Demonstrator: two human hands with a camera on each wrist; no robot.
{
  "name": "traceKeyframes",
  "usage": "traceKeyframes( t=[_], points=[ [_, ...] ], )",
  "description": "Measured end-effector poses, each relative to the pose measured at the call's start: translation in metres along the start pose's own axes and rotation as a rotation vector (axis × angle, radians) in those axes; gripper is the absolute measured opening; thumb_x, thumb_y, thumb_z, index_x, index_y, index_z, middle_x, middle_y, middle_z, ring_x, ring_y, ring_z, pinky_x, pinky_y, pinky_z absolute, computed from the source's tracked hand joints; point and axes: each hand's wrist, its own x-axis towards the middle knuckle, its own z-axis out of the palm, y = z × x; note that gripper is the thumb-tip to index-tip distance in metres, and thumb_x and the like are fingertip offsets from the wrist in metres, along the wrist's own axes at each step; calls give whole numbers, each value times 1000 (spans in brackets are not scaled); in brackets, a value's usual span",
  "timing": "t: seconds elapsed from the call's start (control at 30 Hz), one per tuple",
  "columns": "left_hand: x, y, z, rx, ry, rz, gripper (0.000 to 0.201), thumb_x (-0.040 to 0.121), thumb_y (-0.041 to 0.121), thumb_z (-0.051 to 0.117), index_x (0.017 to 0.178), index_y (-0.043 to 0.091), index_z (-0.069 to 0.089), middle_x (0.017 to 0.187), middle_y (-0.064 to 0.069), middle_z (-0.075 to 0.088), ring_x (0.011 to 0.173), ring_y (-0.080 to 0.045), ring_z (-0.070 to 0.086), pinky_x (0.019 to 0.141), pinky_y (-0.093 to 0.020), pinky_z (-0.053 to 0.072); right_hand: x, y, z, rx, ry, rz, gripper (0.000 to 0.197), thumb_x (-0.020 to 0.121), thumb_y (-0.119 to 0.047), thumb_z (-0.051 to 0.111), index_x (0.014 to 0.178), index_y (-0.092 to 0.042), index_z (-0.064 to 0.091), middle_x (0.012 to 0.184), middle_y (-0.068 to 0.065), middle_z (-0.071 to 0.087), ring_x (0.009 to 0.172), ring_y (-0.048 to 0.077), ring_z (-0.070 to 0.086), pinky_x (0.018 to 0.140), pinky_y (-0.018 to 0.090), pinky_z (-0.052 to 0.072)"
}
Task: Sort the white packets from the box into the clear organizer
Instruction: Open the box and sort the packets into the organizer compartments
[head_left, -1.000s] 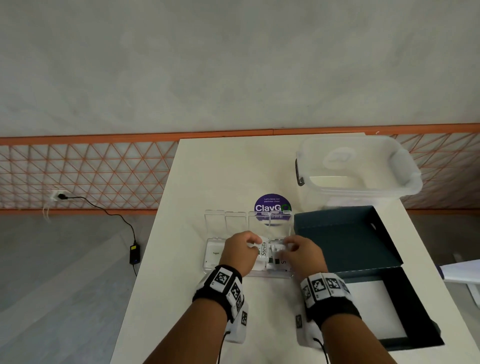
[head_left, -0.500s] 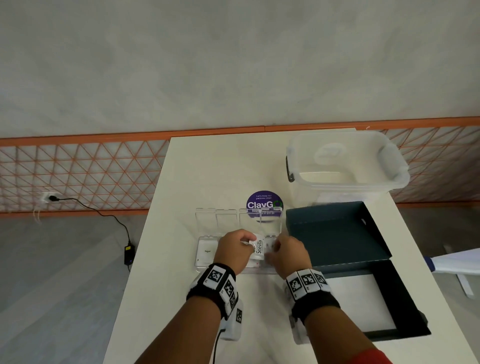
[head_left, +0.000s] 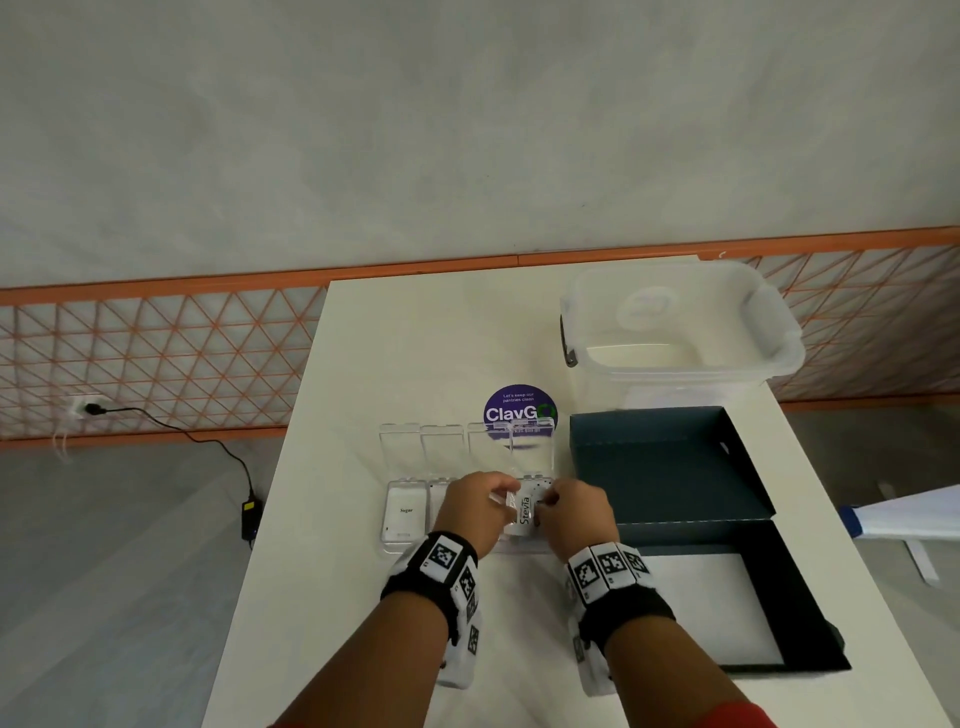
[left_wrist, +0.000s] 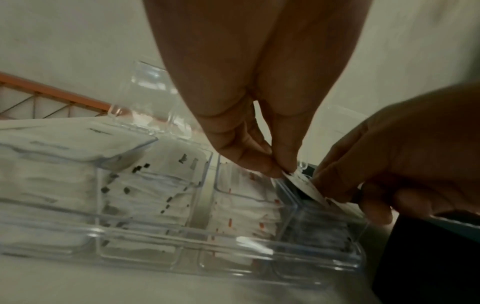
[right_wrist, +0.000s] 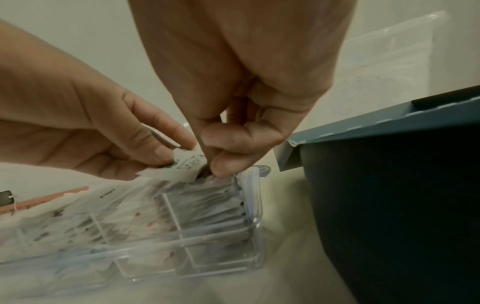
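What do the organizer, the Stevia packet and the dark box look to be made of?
Organizer: clear hard plastic, glossy; contents show through.
Stevia packet: likely matte paper, thin, with a ragged edge.
Dark box: probably matte teal cardboard, with folded flaps.

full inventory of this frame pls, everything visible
Stevia packet: 1, white, pinched by both hands over the organizer's rightmost compartment
Sugar packet: 1 on top, white, leftmost compartment
clear organizer: 1, lids open, table centre
dark box: 1, open, right of organizer
plastic tub: 1, translucent, behind box
ClavGo sticker: 1, purple, behind organizer
table: 1, white
charger cable: 1, black, floor
left hand: 1
right hand: 1
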Motion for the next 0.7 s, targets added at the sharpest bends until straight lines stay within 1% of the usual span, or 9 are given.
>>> traceKeyframes(
  t=[0.03,0.1,0.17,0.2,0.27,0.37,0.47,0.57,0.7],
  points=[
    [2,0,3,41,-5,25,33,81,2,69,109,18,72,105,-2,66,88,-12,61,70,-5,41,0,0,-1,-13,0,8,15,94,-23,61,95,-13,72,84,2,64,72,16,55,71,25,45],
    [6,0,8,157,-20,80,33,83,7,68,114,19,71,110,-4,64,97,-17,61,85,-19,45,-1,-1,-1,-30,-6,22,16,95,-22,59,93,-11,71,77,0,58,70,15,54,70,25,46],
    [8,1,14,270,-44,133,33,86,15,68,118,20,68,114,-5,61,104,-20,59,92,-29,45,-3,-1,-2,-39,-15,31,16,96,-20,55,94,-11,69,83,2,63,72,16,56,71,26,48],
    [9,1,17,321,-54,161,34,87,20,67,120,21,67,116,-4,59,107,-21,57,94,-30,45,-3,-1,-2,-37,-19,32,17,97,-18,54,96,-12,70,90,4,67,74,17,57,73,26,50],
    [11,1,21,429,-52,210,34,89,27,64,123,26,65,116,-3,54,107,-21,54,93,-30,43,-4,-1,-3,-31,-34,29,17,97,-17,54,101,-13,70,99,6,69,78,17,58,75,25,50],
    [12,2,23,610,-21,261,31,92,36,58,122,32,64,114,-2,51,104,-22,51,91,-36,42,-3,-1,-7,-35,-52,24,17,99,-18,54,103,-12,70,103,7,69,80,16,57,77,25,49],
    [11,9,27,744,-50,303,28,95,30,51,119,25,64,115,-5,57,106,-26,52,89,-38,40,-4,-2,-9,-42,-54,20,17,98,-17,55,102,-10,70,101,7,70,79,16,58,76,24,49],
    [10,14,31,816,-49,309,22,96,23,48,108,16,65,111,-8,63,105,-28,54,87,-38,40,-5,-2,-10,-40,-70,27,17,98,-16,55,99,-9,71,100,8,70,78,16,58,75,23,49],
    [5,13,32,811,14,339,28,93,32,48,115,21,63,115,-2,59,109,-26,49,89,-39,36,-5,-1,-15,-41,-86,30,15,95,-14,58,100,-10,72,101,7,70,80,16,57,77,24,50]
  ],
)
